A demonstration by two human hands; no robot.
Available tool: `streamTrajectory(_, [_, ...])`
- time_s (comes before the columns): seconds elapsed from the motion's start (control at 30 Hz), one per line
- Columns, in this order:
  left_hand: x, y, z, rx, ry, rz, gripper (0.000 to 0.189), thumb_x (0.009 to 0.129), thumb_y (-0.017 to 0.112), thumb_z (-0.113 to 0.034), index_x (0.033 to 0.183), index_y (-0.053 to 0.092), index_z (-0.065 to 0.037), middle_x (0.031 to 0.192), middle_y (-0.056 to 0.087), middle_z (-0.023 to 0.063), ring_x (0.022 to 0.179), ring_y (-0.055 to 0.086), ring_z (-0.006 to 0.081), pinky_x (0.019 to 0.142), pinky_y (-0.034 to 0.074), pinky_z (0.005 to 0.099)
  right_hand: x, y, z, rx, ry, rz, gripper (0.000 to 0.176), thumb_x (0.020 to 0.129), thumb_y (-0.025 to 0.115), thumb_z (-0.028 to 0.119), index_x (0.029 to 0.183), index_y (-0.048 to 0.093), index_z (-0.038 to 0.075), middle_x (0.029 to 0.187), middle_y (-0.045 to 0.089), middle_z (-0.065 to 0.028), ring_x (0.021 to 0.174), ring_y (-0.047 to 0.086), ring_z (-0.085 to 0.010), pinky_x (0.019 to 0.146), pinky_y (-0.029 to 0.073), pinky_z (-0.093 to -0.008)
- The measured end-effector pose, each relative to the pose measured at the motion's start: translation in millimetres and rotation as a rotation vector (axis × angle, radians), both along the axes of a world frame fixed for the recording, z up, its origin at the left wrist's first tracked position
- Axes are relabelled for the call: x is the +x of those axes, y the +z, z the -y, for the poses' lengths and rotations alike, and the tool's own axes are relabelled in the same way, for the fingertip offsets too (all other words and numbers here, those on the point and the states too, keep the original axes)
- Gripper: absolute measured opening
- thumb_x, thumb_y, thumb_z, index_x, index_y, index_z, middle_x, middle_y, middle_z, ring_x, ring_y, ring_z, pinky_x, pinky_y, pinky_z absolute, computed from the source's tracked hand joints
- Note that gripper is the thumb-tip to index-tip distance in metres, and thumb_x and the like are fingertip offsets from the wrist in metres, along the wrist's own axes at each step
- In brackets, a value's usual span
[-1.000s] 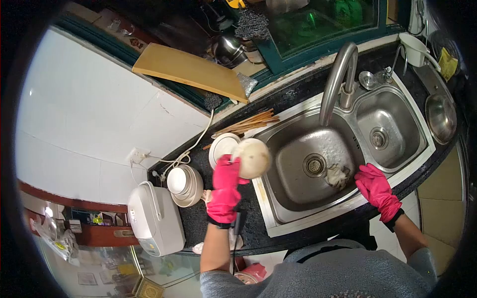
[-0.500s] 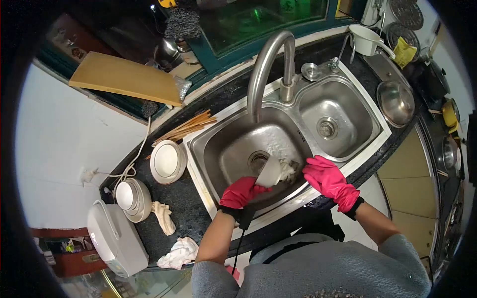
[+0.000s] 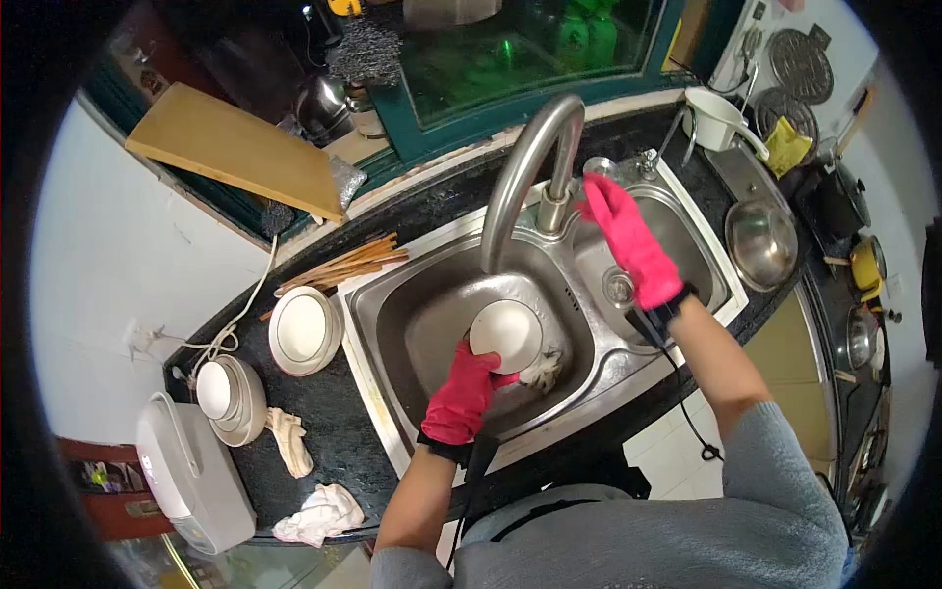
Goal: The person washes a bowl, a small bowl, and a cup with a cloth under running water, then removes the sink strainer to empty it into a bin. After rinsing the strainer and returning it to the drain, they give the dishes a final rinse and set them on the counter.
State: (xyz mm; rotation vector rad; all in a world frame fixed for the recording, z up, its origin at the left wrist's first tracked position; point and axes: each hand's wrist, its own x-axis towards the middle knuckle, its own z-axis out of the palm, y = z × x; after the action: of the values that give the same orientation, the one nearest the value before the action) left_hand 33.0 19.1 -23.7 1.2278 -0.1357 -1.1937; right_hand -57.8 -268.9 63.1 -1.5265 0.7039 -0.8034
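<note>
In the left basin of the steel sink (image 3: pixel 378 314), my left hand (image 3: pixel 459 398), in a pink rubber glove, grips a white bowl (image 3: pixel 506 334) by its near rim. The bowl's inside faces up towards me, below the spout of the curved faucet (image 3: pixel 502 187). A wet whitish rag (image 3: pixel 543 369) lies in the basin beside the bowl. Over the right basin stretches my gloved right hand (image 3: pixel 633 245), its fingers extended beside the faucet's base and nothing held in them.
Stacked white bowls (image 3: pixel 301 329) and a pile of chopsticks (image 3: pixel 343 263) are left of the sink. Further left are more bowls (image 3: pixel 233 398), cloths (image 3: pixel 319 513) and a white appliance (image 3: pixel 196 471). A metal bowl (image 3: pixel 761 245) and a white pot (image 3: pixel 713 120) stand on the right.
My right hand has moved from the sink's front edge up and away to the faucet's base. The bowl in my left hand has turned from tilted sideways to facing up.
</note>
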Motion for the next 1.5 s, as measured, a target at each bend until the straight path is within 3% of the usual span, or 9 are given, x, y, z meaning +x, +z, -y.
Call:
streamTrajectory(0.37, [1.9,1.9,12.2,0.132,0.219,0.236,0.047,0.081,0.055,-0.005,0.125,0.04,0.001,0.109,0.057,0.0144,0.09,0.058,0.0235,0.073,0.052,0.0359,79.3,-45.3,89.6,-0.302,0.1,-0.103,0.052,0.095,0.054,0.051,0.103,0.064,0.001,0.086,0.066,-0.0094,0.08,0.062,-0.0201,0.07,0.048,-0.0347])
streamTrajectory(0.47, [2.8,1.4,14.5,0.006,0.24,0.156,0.058,0.076,0.052,0.007,0.131,0.036,-0.001,0.115,0.053,0.0177,0.094,0.06,0.0292,0.055,0.06,0.0394,84.2,-36.6,87.5,-0.132,0.074,-0.193,0.053,0.093,0.055,0.055,0.095,0.062,0.003,0.08,0.063,-0.008,0.074,0.059,-0.0193,0.067,0.046,-0.0333])
streamTrajectory(0.57, [7.6,11.3,12.7,0.029,0.235,0.133,0.059,0.08,0.052,0.0,0.137,0.036,0.0,0.121,0.055,0.0174,0.101,0.06,0.0291,0.071,0.058,0.0381,82.3,-33.0,91.8,-0.079,0.129,-0.305,0.05,0.093,0.054,0.054,0.096,0.062,0.005,0.079,0.061,-0.0066,0.073,0.058,-0.0182,0.065,0.045,-0.0332])
streamTrajectory(0.83, [9.5,-0.8,21.4,0.054,0.315,0.158,0.067,0.074,0.05,0.013,0.137,0.035,-0.001,0.121,0.056,0.0188,0.095,0.065,0.0333,0.055,0.062,0.037,80.8,-19.6,73.7,0.028,0.142,-0.122,0.045,0.094,0.054,0.052,0.096,0.061,0.007,0.078,0.058,-0.0031,0.072,0.055,-0.0157,0.064,0.042,-0.0319])
streamTrajectory(1.03, [11.2,-3.8,17.0,0.018,0.311,0.126,0.068,0.075,0.053,0.011,0.139,0.033,0.0,0.124,0.054,0.0205,0.094,0.066,0.0339,0.053,0.062,0.0359,63.1,-34.4,77.3,-0.276,0.193,-0.16,0.043,0.096,0.053,0.045,0.099,0.062,0.002,0.082,0.062,-0.0056,0.073,0.056,-0.0174,0.066,0.044,-0.0336])
streamTrajectory(1.17, [20.6,1.7,4.5,0.037,0.252,0.038,0.065,0.077,0.058,0.007,0.138,0.035,0.004,0.124,0.054,0.0211,0.09,0.067,0.0319,0.054,0.062,0.0344,28.2,-55.7,16.4,-0.324,-0.177,-0.063,0.034,0.097,0.057,0.03,0.105,0.063,-0.002,0.087,0.067,-0.009,0.083,0.062,-0.0175,0.074,0.049,-0.031])
streamTrajectory(1.3, [22.4,6.7,-6.1,0.183,0.185,0.108,0.058,0.08,0.064,-0.004,0.133,0.042,0.006,0.113,0.061,0.0169,0.084,0.067,0.025,0.056,0.058,0.0296,-24.5,-68.2,-26.6,0.285,0.75,-0.408,0.034,0.094,0.06,0.025,0.111,0.059,-0.004,0.095,0.067,-0.013,0.087,0.065,-0.021,0.076,0.052,-0.0327])
streamTrajectory(1.37, [24.5,8.3,-2.1,0.16,0.191,0.103,0.06,0.078,0.064,-0.003,0.131,0.041,0.01,0.113,0.06,0.0187,0.084,0.067,0.0259,0.054,0.059,0.0298,-33.7,-103.3,-51.4,-0.381,1.037,-0.653,0.028,0.084,0.062,0.023,0.103,0.063,0.002,0.089,0.068,-0.0159,0.085,0.066,-0.0282,0.078,0.051,-0.0396])
streamTrajectory(1.5, [27.4,-15.3,11.9,0.031,0.207,0.248,0.061,0.076,0.066,-0.004,0.131,0.043,0.009,0.112,0.062,0.0176,0.084,0.067,0.0234,0.056,0.056,0.0296,-41.2,-119.9,-94.0,-0.585,1.057,-0.709,0.038,0.08,0.063,0.026,0.112,0.064,0.005,0.109,0.066,-0.0209,0.1,0.064,-0.0387,0.088,0.05,-0.0442])
